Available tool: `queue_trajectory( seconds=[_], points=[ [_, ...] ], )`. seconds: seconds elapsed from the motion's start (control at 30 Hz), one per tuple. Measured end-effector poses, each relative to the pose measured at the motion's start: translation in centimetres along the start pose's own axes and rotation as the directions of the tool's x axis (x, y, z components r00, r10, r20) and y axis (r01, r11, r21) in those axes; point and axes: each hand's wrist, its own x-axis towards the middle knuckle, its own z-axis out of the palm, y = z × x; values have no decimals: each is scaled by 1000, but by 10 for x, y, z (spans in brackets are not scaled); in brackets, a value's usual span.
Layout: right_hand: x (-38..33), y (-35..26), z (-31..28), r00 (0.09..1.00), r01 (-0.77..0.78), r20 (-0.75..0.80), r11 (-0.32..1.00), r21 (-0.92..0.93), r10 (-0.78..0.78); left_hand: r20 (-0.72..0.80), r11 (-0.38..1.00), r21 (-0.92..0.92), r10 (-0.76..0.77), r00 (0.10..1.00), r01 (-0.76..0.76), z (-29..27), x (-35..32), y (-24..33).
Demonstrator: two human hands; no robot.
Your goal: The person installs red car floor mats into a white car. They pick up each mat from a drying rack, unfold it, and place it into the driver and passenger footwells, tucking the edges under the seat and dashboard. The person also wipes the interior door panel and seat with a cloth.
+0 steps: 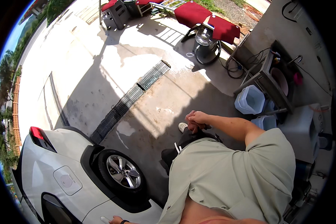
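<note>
My right hand [198,117] is held out in front of my waist, its fingers closed. Beneath it is a brownish, shaded shape, and a small dark band shows beside that; I cannot make out what it holds. At the lower edge, my left hand [117,220], with a black band on its wrist, reaches toward the pale door handle [105,219] of a white car [72,201]. Its fingers appear stretched out and are partly cut off. Whether they touch the handle is unclear. I wear a pale green shirt, dark bottoms and a light shoe [182,127].
The car's rear wheel [124,171] stands close on my left. A metal drain grate [132,98] crosses the concrete ahead. Translucent tubs [250,99] sit by a metal sink stand [259,80] on the right. Further off is a vacuum cleaner [206,46] near red mats [192,14].
</note>
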Motion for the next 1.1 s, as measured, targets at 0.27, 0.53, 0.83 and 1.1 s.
queue_trajectory(
  seconds=[0.27,0.53,0.83,1.1],
  points=[
    [43,-81,-28,981,-3,-194,999,36,10,65,989,38,-144,987,142,14,16,-52],
    [50,-109,29,983,91,152,990,109,-107,93,918,-65,-384,919,390,7,19,-51],
    [139,-160,65,915,137,390,989,-56,-105,19,806,-484,-379,925,341,-60,-79,41],
    [236,-191,109,807,78,577,946,-314,125,137,621,-554,-589,796,554,-197,-328,94]
  ],
)
